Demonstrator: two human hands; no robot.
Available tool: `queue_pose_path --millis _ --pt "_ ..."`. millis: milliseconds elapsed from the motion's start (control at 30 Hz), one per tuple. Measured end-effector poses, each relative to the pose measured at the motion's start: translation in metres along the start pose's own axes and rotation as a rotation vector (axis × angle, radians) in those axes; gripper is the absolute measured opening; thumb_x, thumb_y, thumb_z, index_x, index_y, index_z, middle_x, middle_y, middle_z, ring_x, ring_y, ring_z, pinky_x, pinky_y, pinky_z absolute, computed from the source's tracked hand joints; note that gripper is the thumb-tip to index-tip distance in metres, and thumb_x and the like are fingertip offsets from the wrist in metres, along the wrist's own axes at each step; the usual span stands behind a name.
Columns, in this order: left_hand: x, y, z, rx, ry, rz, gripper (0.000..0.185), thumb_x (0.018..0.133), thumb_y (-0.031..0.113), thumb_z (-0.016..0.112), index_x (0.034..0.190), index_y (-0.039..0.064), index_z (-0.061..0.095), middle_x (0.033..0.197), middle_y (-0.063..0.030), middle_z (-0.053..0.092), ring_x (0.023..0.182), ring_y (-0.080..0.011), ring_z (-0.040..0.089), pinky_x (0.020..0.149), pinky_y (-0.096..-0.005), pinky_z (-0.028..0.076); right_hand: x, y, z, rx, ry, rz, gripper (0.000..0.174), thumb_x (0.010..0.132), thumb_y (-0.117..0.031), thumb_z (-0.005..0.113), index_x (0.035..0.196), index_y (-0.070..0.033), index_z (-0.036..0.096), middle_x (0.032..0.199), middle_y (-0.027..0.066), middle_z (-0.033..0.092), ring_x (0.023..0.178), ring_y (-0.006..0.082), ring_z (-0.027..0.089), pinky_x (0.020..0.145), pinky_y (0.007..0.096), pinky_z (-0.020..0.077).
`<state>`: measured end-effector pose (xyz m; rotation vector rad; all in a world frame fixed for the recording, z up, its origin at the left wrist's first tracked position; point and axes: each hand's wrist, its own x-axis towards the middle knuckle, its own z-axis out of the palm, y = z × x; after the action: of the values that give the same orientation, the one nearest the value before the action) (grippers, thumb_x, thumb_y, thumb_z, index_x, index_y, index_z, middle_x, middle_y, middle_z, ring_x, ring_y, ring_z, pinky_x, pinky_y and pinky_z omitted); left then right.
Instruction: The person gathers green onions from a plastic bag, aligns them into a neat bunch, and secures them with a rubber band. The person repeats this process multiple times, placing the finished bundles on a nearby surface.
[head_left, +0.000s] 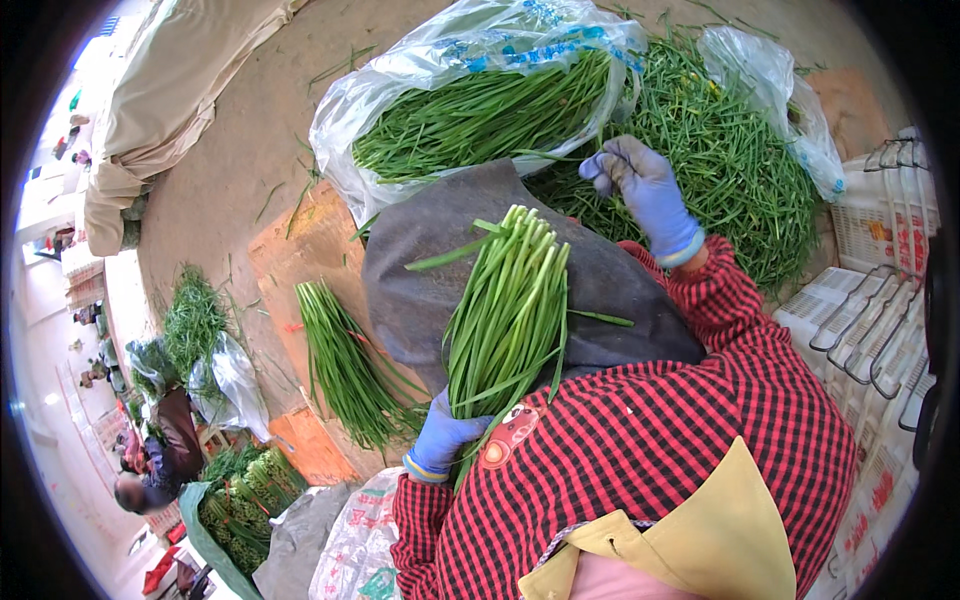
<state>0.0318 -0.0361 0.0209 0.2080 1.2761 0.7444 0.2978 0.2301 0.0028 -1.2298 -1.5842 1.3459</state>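
My left hand (442, 435), in a blue glove, grips the leafy end of a loose bunch of garlic chives (506, 315). The pale cut stems point away from me over the dark apron (405, 247) on my lap. A few leaves stick out sideways from the bunch. My right hand (637, 180), gloved too, is raised above the far right side of the apron with its fingers pinched together. A thin chive leaf (551, 156) runs to its fingertips. Left of my lap, a tied bunch of chives (349, 360) lies on a wooden board (289, 247).
A clear plastic bag (337, 120) full of chives (487, 112) lies ahead. Right of it spreads a heap of loose leaves (720, 142). White plastic crates (840, 300) stand at my right. Bundled greens (247, 495) lie lower left, near another person (169, 450).
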Motion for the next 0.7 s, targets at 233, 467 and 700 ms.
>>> queue_pose_path --millis 233,467,700 --pt "-0.009 0.008 0.022 0.147 0.068 0.101 0.055 0.078 -0.007 0.076 0.13 -0.001 0.058 0.12 -0.0094 0.069 0.106 -0.0161 0.066 0.096 -0.0316 0.052 -0.022 0.008 0.01 -0.578 -0.438 -0.317 0.046 0.085 -0.049 0.069 0.093 -0.004 0.065 0.086 0.0164 0.063 0.085 0.0363 0.065 0.076 0.0446 0.0513" --pt "-0.015 -0.008 0.024 0.349 0.165 0.314 0.075 0.082 -0.001 0.074 0.148 -0.002 0.038 0.12 -0.0107 0.07 0.111 -0.0143 0.064 0.095 -0.0302 0.051 -0.01 -0.008 -0.008 -0.497 -0.237 -0.448 0.06 0.081 -0.044 0.074 0.129 -0.01 0.06 0.122 0.0152 0.064 0.117 0.0366 0.057 0.103 0.0453 0.0422" --pt "-0.018 -0.004 0.043 1.115 0.537 0.569 0.092 0.077 0.03 0.081 0.153 0.003 0.035 0.1 -0.0166 0.073 0.076 -0.032 0.072 0.064 -0.0386 0.054 -0.002 0.005 0.005 -0.714 0.202 -0.692 0.018 0.09 -0.021 0.068 0.1 -0.007 0.062 0.083 0.0092 0.067 0.068 0.0324 0.064 0.064 0.0428 0.0525"
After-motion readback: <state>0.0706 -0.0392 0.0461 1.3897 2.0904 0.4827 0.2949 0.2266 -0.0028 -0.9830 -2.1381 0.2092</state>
